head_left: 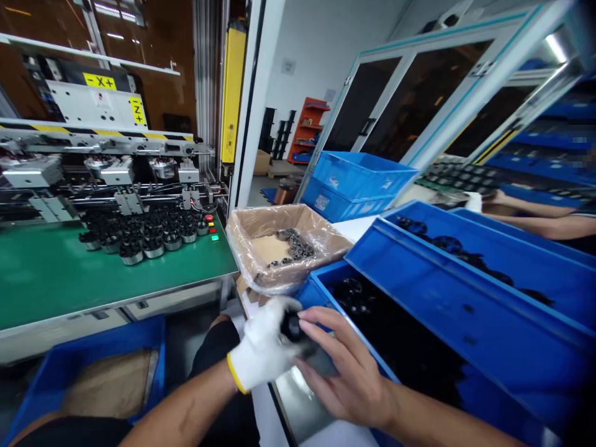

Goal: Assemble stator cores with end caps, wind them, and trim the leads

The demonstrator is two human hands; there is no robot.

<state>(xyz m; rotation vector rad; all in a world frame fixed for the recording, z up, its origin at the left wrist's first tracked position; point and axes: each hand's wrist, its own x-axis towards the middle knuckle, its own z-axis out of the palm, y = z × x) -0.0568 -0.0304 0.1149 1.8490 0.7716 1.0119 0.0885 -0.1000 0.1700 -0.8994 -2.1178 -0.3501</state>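
Note:
My left hand [263,347], in a white glove with a yellow cuff, is closed round a small black round part [292,326] near the bottom middle. My bare right hand [349,369] lies against the same part, fingers curled toward the glove. Both hands hover over the near corner of a blue bin [419,347] with black parts inside. A cardboard box lined with plastic [284,248] sits just behind, with a few dark metal rings in it.
A green table [69,273] at left carries several black-and-silver round parts [144,236] before a machine [102,155]. More blue bins [488,261] fill the right; another [84,372] sits low left. Another person's arm [535,217] reaches in at far right.

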